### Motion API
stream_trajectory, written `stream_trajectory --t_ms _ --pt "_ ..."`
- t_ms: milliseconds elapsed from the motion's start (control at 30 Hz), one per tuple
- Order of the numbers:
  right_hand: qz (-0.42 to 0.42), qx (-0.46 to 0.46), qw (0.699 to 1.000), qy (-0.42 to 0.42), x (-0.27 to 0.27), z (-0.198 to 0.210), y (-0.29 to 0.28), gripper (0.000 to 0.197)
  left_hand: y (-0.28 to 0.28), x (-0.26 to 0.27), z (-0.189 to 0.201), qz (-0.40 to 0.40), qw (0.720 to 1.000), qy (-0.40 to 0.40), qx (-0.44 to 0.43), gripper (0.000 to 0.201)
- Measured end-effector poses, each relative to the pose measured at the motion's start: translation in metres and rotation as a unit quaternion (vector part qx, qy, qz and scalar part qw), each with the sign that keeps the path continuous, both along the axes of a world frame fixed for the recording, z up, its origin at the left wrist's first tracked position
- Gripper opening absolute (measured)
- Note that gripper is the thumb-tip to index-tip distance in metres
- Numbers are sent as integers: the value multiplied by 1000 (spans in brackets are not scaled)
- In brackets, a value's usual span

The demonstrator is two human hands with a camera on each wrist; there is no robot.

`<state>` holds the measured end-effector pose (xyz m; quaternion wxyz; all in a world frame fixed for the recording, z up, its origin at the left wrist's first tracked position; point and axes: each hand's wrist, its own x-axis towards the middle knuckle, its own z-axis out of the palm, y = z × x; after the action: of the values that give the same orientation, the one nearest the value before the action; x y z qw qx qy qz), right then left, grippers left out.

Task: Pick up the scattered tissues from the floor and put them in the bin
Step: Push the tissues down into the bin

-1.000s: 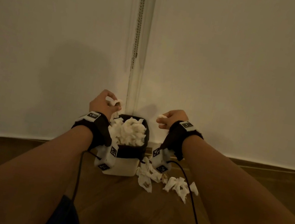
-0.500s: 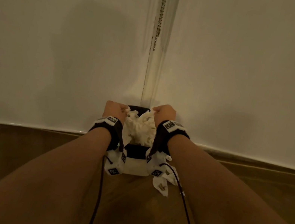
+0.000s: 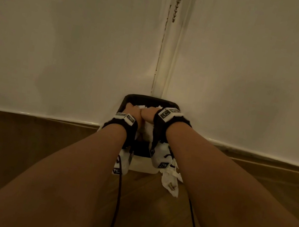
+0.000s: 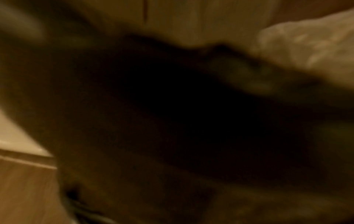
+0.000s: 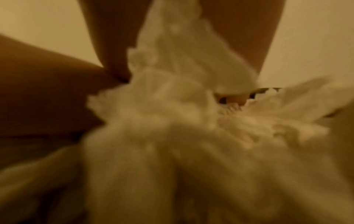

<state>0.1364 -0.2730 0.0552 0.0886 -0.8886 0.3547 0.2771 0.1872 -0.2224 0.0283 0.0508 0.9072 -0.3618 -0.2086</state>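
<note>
Head view, centre of frame: bin (image 3: pixel 150 100), dark rim over a white lower body, stands on the wooden floor (image 3: pixel 20 140) in the corner where two pale walls (image 3: pixel 68 39) meet. A bead chain (image 3: pixel 179 0) hangs at the top centre.

Left hand (image 3: pixel 132 112) and right hand (image 3: pixel 149 115) are both inside the bin mouth, side by side and touching each other, pressed down onto the tissues in the bin (image 3: pixel 148 129). White paper shows between and beyond the knuckles. Fingers are hidden in the paper, so whether either hand is spread flat or closed round a wad cannot be told.

Right wrist view: crumpled white tissue (image 5: pixel 172 121) fills most of the frame, bunched right against the camera; blurred.

Left wrist view: mostly dark and blurred; a pale wad of tissue (image 4: pixel 306 45) shows at upper right.

Floor, lower right of the bin, just beside it under the right wrist: loose tissues (image 3: pixel 170 181) lying outside the bin. Black wrist straps with marker tags on both forearms; cables trail toward the bottom of the frame.
</note>
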Motion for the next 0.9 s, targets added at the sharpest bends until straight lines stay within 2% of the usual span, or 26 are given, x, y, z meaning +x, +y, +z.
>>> stream_trajectory --t_ms 33,67,133,200,267,333,467,567,633,700,767,833,900 --pt "9 -10 999 31 -5 3 0 74 2 -2 3 24 999 28 -24 71" --pt "32 -28 997 64 -9 5 -3 81 -2 1 1 19 1000 21 11 63" --pt "84 -28 994 60 -12 10 -1 90 -1 2 3 -8 999 16 50 50" --pt "96 -2 995 41 -8 11 -1 87 -1 -2 3 -46 996 -4 73 47" --pt "39 9 999 14 -3 7 4 75 0 -5 9 -49 997 -3 65 55" --pt "-11 24 998 -63 -8 16 8 57 0 -6 12 -14 1000 17 16 62" --pt "-53 25 974 -221 -33 46 12 38 15 -8 19 36 986 27 -160 36" --pt "-78 -2 953 -293 -54 55 9 38 26 -19 31 50 964 -40 -258 31" --pt "-132 1 927 -352 -70 58 3 38 31 -30 41 47 950 -101 -291 28" --pt "-181 -6 900 -397 -90 59 -1 35 33 -43 55 9 936 -149 -317 28" --pt "-212 -20 886 -411 -114 57 -6 32 29 -58 68 -61 920 -170 -349 28" --pt "-238 -37 880 -411 -139 53 -10 32 24 -77 79 -122 912 -142 -364 24" --pt "-261 -51 879 -395 -163 47 -15 31 20 -99 83 -162 918 -101 -347 21"
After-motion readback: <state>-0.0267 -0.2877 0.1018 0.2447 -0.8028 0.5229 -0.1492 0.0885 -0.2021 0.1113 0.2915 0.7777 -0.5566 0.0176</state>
